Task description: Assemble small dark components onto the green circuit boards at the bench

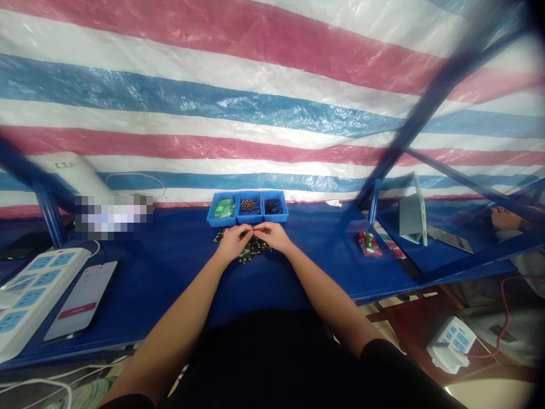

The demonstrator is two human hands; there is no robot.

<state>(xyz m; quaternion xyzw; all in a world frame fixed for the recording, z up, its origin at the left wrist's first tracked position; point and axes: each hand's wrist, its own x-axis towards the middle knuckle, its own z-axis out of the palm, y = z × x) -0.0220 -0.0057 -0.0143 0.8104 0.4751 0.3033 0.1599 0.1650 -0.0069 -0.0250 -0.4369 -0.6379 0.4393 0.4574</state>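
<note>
My left hand (233,241) and my right hand (273,234) meet at the fingertips over the blue table. The fingers of both are pinched together; whatever sits between them is too small to make out. Under and around the hands lies a pile of small dark and brass-coloured parts (251,253). Just beyond it stand three blue bins in a row. Green pieces in clear bags (223,208) fill the left bin, small brass-coloured parts (250,205) the middle one, and small dark parts (273,207) the right one.
A phone (80,301) and a white power strip (42,289) lie at the left. On the right are a small red and green box (368,243), a blue frame post (374,201) and a propped tablet (413,213). Striped sheeting (255,113) hangs behind. Another person's hand (506,218) shows far right.
</note>
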